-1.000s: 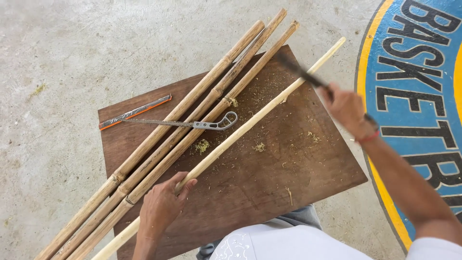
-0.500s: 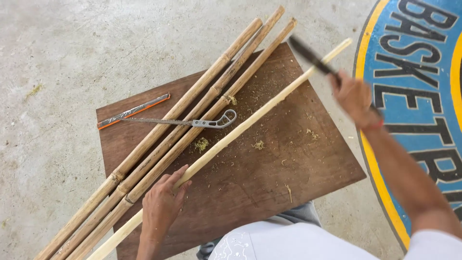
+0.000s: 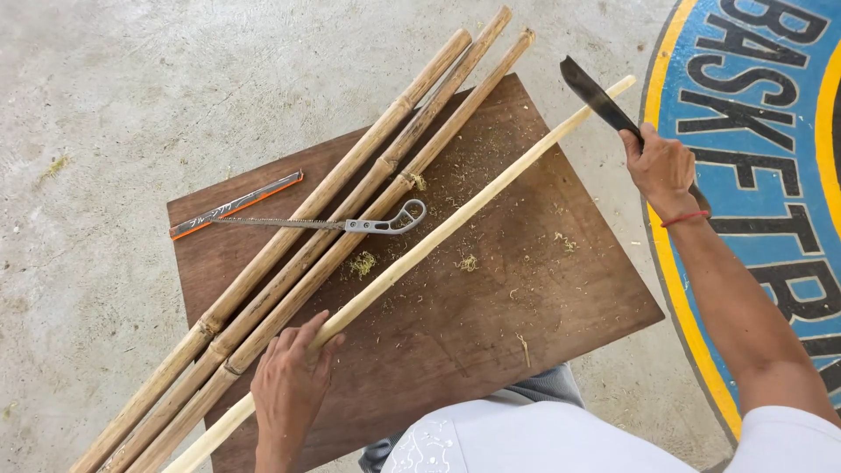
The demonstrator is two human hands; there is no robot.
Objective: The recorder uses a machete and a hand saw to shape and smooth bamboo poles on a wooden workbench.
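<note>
The left hand (image 3: 289, 385) grips a pale stick (image 3: 420, 254) lying across the brown board (image 3: 543, 289); the right hand (image 3: 659, 166), closed round a dark blade (image 3: 596, 95), is raised beside the stick's far end.

The pale, peeled bamboo pole (image 3: 455, 226) looks smooth and matt, while the three brown bamboo canes (image 3: 333, 228) keep a rougher, knotted skin. The dark brown wooden board (image 3: 543, 315) is matt and strewn with fibrous shavings. The slim grey metal saw (image 3: 350, 224) shines dully; the dark metal machete blade (image 3: 596, 95) looks matt. The grey concrete floor (image 3: 131, 105) is rough.
</note>
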